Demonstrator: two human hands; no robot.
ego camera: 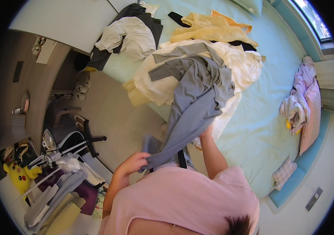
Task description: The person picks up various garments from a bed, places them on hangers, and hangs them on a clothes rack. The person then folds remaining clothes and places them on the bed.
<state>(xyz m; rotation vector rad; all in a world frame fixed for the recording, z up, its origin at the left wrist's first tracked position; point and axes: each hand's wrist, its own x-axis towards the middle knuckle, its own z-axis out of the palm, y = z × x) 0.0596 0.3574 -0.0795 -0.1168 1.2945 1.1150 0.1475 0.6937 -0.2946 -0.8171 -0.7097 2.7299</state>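
A long blue-grey knit garment (193, 114) stretches from the clothes pile on the bed down to my lap. My left hand (136, 162) pinches its near end, where the cloth folds up into a loop. Farther right, my right hand (205, 132) holds the garment's right edge, with the fingers mostly hidden under the fabric. The far part of the garment lies crumpled beside a grey-striped knit piece (181, 50). Beneath both is a heap of cream-white cloth (155, 82).
Yellow garments (211, 28) lie behind the heap on the light-green bed sheet (261, 141). Black clothes (153, 29) and a pale grey garment (128, 33) lie at the far left corner. A chair base (92, 141) stands on the floor. Lilac bedding (300, 85) rests at the right edge.
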